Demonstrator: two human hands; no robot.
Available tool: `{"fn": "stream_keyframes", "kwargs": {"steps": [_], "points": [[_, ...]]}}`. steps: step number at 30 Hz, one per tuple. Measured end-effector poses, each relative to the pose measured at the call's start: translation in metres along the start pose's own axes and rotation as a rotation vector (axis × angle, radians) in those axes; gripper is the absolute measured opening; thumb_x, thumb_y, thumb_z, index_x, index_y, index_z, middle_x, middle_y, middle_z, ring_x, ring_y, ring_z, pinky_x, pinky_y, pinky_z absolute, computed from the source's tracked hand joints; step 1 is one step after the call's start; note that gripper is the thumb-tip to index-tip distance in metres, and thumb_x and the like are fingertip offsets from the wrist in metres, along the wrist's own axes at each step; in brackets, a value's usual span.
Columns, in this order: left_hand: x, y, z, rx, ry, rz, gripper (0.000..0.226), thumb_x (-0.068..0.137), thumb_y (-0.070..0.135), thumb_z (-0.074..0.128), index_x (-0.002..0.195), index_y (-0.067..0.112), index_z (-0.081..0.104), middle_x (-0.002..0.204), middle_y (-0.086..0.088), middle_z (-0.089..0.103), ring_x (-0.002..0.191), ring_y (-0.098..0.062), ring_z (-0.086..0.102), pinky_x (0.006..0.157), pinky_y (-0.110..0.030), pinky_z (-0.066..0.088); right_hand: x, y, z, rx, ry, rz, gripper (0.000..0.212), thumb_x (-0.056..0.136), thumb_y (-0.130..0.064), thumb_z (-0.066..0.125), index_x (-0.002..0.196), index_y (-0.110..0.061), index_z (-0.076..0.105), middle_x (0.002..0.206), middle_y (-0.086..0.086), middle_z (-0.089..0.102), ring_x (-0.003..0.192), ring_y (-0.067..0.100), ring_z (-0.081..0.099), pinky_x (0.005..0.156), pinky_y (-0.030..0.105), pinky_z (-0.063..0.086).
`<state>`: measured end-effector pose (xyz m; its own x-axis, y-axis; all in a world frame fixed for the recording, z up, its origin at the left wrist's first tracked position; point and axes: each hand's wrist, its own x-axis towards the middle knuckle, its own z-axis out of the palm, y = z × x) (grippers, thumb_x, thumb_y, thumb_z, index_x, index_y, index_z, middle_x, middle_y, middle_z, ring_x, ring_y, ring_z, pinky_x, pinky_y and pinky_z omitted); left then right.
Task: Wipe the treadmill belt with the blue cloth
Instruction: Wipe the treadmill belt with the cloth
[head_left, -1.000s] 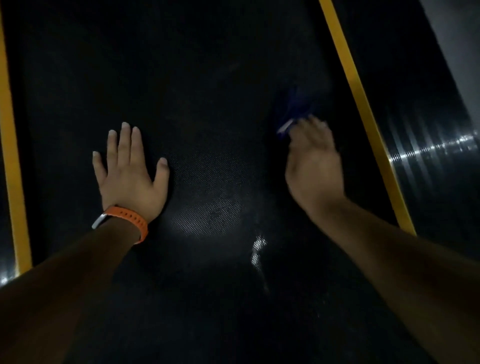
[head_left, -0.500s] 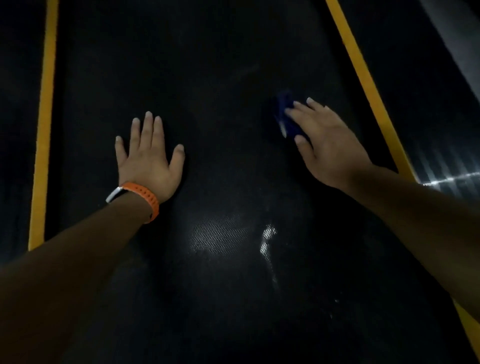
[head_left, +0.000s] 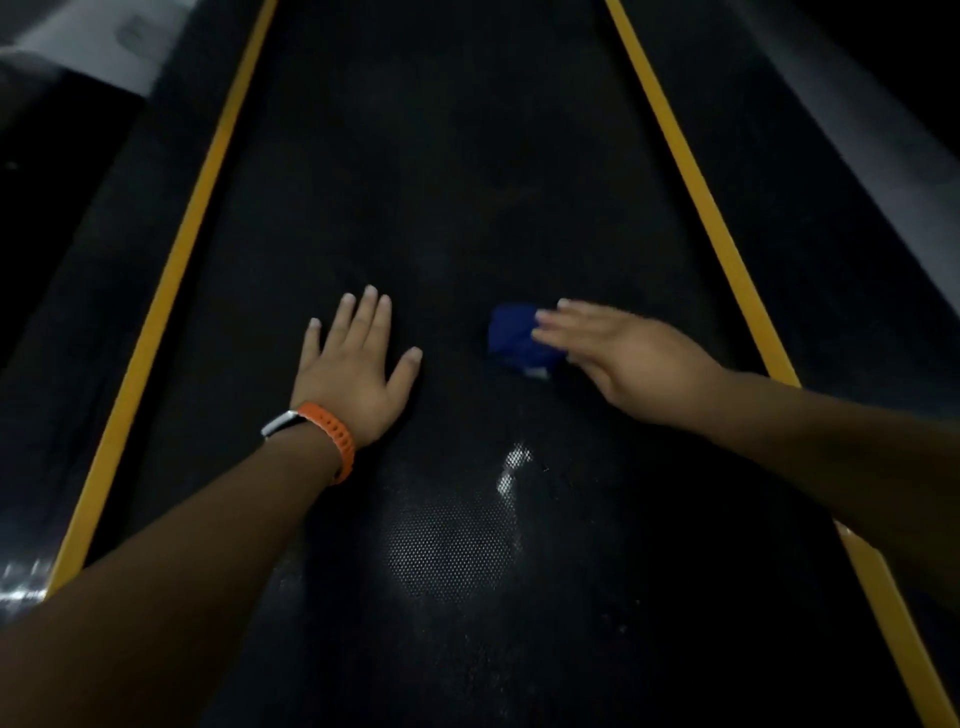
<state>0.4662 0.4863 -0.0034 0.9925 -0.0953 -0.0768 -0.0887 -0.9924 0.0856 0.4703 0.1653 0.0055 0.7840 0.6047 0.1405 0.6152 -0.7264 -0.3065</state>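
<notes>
The black treadmill belt (head_left: 447, 197) runs away from me between two yellow side stripes. A folded blue cloth (head_left: 511, 338) lies on the belt near the middle. My right hand (head_left: 623, 358) presses on the cloth's right part with straight, slightly blurred fingers pointing left. Flat on the belt to the left of the cloth rests my left hand (head_left: 356, 364), fingers spread, with an orange band on the wrist. The two hands are a short gap apart.
The left yellow stripe (head_left: 176, 270) and the right yellow stripe (head_left: 711, 228) border the belt, with dark side rails outside them. A pale floor or wall patch (head_left: 104, 41) shows at the top left. Light glints off the belt (head_left: 447, 540) near me.
My right hand has slid the blue cloth leftward from near the right stripe toward the belt's middle. The left hand stays flat on the belt. The view has shifted left.
</notes>
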Motion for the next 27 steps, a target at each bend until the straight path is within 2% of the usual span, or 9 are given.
{"fn": "stream_keyframes", "kwargs": {"steps": [2, 4, 9, 14, 16, 18, 20, 23, 27], "points": [[-0.02, 0.009, 0.001, -0.009, -0.004, 0.009, 0.085, 0.093, 0.067, 0.004, 0.163, 0.021, 0.004, 0.171, 0.004, -0.003, 0.157, -0.015, -0.006, 0.127, -0.047, -0.001, 0.014, 0.002, 0.003, 0.04, 0.13, 0.232, 0.04, 0.099, -0.011, 0.053, 0.138, -0.012, 0.056, 0.146, 0.008, 0.051, 0.139, 0.026, 0.042, 0.117, 0.039, 0.031], [-0.047, 0.023, 0.004, -0.005, 0.003, 0.033, 0.083, 0.094, 0.065, 0.006, 0.163, 0.02, 0.006, 0.171, 0.003, -0.002, 0.157, -0.016, -0.005, 0.127, -0.048, 0.0, 0.011, -0.026, 0.018, 0.034, 0.201, 0.274, 0.036, 0.097, -0.013, 0.052, 0.131, -0.007, 0.061, 0.139, 0.013, 0.057, 0.132, 0.031, 0.051, 0.114, 0.041, 0.033], [-0.089, 0.049, 0.013, 0.009, -0.003, 0.071, 0.082, 0.094, 0.063, 0.01, 0.163, 0.02, 0.007, 0.171, 0.003, -0.001, 0.157, -0.017, -0.005, 0.127, -0.05, 0.003, -0.038, -0.061, 0.014, 0.009, -0.086, -0.221, 0.047, 0.087, -0.004, 0.065, 0.133, -0.013, 0.06, 0.143, 0.006, 0.054, 0.136, 0.024, 0.047, 0.115, 0.04, 0.033], [-0.086, 0.049, 0.012, -0.01, 0.003, 0.062, 0.08, 0.096, 0.066, 0.01, 0.163, 0.023, 0.004, 0.171, 0.007, -0.003, 0.157, -0.014, -0.008, 0.127, -0.048, -0.001, -0.012, 0.002, -0.008, -0.079, 0.137, 0.408, 0.038, 0.098, -0.004, 0.047, 0.135, -0.004, 0.055, 0.145, 0.018, 0.05, 0.138, 0.035, 0.041, 0.117, 0.048, 0.029], [-0.086, 0.049, 0.011, -0.01, -0.002, 0.06, 0.08, 0.096, 0.066, 0.012, 0.163, 0.023, 0.005, 0.171, 0.006, -0.001, 0.157, -0.014, -0.007, 0.127, -0.049, 0.0, -0.028, -0.035, 0.015, -0.105, 0.162, 0.275, 0.039, 0.092, -0.006, 0.044, 0.127, -0.004, 0.061, 0.139, 0.017, 0.056, 0.135, 0.037, 0.044, 0.115, 0.051, 0.026], [-0.085, 0.05, 0.01, 0.003, -0.002, 0.055, 0.08, 0.096, 0.065, 0.013, 0.163, 0.022, 0.007, 0.171, 0.006, 0.0, 0.157, -0.014, -0.006, 0.127, -0.049, 0.001, -0.052, -0.064, 0.025, -0.089, 0.01, -0.024, 0.047, 0.08, -0.007, 0.049, 0.124, -0.007, 0.065, 0.135, 0.013, 0.06, 0.131, 0.033, 0.05, 0.115, 0.045, 0.023], [-0.086, 0.05, 0.008, 0.004, -0.008, 0.055, 0.08, 0.097, 0.065, 0.013, 0.163, 0.022, 0.006, 0.171, 0.005, -0.001, 0.157, -0.015, -0.006, 0.127, -0.049, 0.001, -0.049, -0.047, 0.014, -0.069, -0.048, -0.122, 0.058, 0.073, 0.002, 0.054, 0.13, -0.006, 0.062, 0.137, 0.013, 0.059, 0.129, 0.03, 0.053, 0.116, 0.04, 0.025], [-0.089, 0.05, 0.01, -0.011, 0.006, 0.06, 0.08, 0.097, 0.065, 0.012, 0.163, 0.022, 0.004, 0.171, 0.005, -0.003, 0.157, -0.014, -0.009, 0.127, -0.048, -0.001, -0.028, 0.002, -0.011, 0.03, 0.102, 0.213, 0.047, 0.095, -0.003, 0.051, 0.143, -0.006, 0.048, 0.147, 0.014, 0.049, 0.136, 0.03, 0.045, 0.116, 0.04, 0.033], [-0.086, 0.048, 0.014, -0.013, 0.021, 0.069, 0.079, 0.097, 0.066, 0.011, 0.163, 0.022, 0.003, 0.171, 0.006, -0.004, 0.157, -0.014, -0.009, 0.127, -0.049, -0.001, -0.025, -0.003, 0.002, 0.018, 0.13, 0.26, 0.045, 0.102, -0.018, 0.048, 0.146, -0.008, 0.044, 0.149, 0.01, 0.046, 0.142, 0.024, 0.036, 0.116, 0.032, 0.026]]}}
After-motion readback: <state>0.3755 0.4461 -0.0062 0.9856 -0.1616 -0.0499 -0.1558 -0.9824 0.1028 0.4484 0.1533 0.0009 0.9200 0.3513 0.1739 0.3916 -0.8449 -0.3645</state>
